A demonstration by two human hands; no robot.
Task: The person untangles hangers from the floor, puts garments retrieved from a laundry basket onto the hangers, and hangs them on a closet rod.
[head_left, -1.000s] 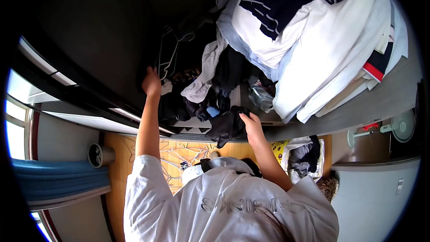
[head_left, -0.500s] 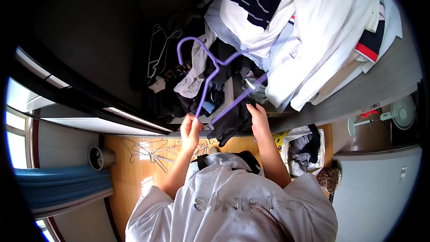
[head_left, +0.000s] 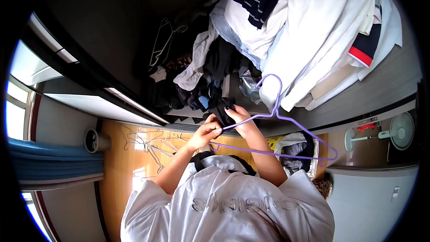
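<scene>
Held purple hanger [head_left: 276, 114] right of frame centre, by one end in left grip [head_left: 205, 134]; long axis toward lower right, across right forearm [head_left: 268, 168]. Pinched black garment [head_left: 219, 107] in right grip [head_left: 241, 119], just above left.

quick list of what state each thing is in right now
Purple hanger: nothing hung on it, gripped near one end by the left hand
Black garment: bunched, in the right hand
Wardrobe: open
White clothes: gathered together inside it
Floor hangers: scattered, bare
Round bin: open, contents unclear
Fan: running or not, cannot tell
</scene>
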